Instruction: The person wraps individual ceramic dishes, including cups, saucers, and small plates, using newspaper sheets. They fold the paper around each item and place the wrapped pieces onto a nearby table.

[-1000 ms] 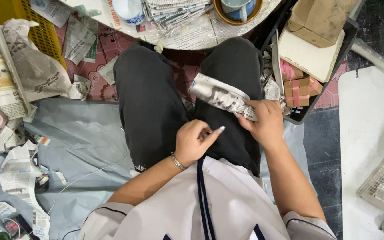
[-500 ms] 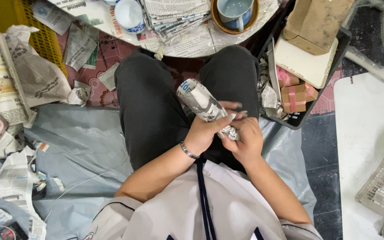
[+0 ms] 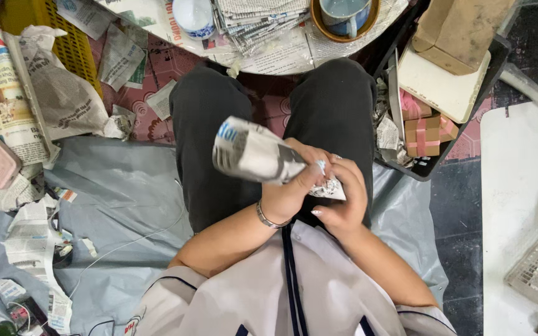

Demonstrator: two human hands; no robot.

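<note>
1. Here, a newspaper-wrapped bundle [image 3: 253, 152] is held above the lap, over the dark trousers [image 3: 213, 130], tilted with its open end up and to the left.
2. Its lower end is clenched by the left hand [image 3: 294, 186], fingers wrapped around the paper.
3. The crumpled paper end is pinched by the right hand [image 3: 340, 199], touching the left.
4. Ahead, a stack of newspapers [image 3: 256, 18] and a blue cup [image 3: 344, 12] are seen on a round table.
5. Small ribboned boxes [image 3: 424, 130] lie to the right.

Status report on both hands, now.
Left hand and right hand both clamped on newspaper-wrapped bundle. Bundle tilted over lap, right hand crimping its end. Nothing in the way.
</note>
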